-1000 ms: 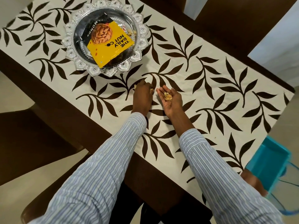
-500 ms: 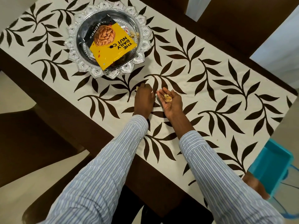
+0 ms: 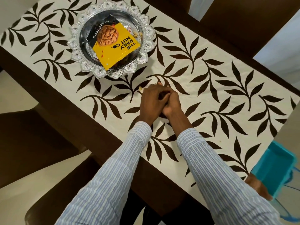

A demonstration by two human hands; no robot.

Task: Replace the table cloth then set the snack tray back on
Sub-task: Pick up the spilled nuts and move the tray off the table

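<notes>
A cream table cloth [image 3: 203,98] with dark leaf prints covers the dark wooden table [image 3: 78,109]. The ornate silver snack tray [image 3: 73,44] stands on it at the upper left and holds a yellow-and-black almond packet [image 3: 116,46]. My two hands meet just below the tray. My left hand [image 3: 151,101] lies over my right hand [image 3: 172,103], its fingertips bent down into the right palm. My right hand is cupped round the nut pieces it collected, which are hidden now. One pale nut piece [image 3: 140,90] lies on the cloth beside my left hand.
A teal plastic container [image 3: 272,171] sits at the lower right past the table's corner. Dark wooden chairs stand at the left [image 3: 32,143] and at the far side [image 3: 235,21]. The floor is pale tile.
My left hand has lifted off the cloth and moved right over my right palm. The right hand, open with nuts showing before, has curled and is covered.
</notes>
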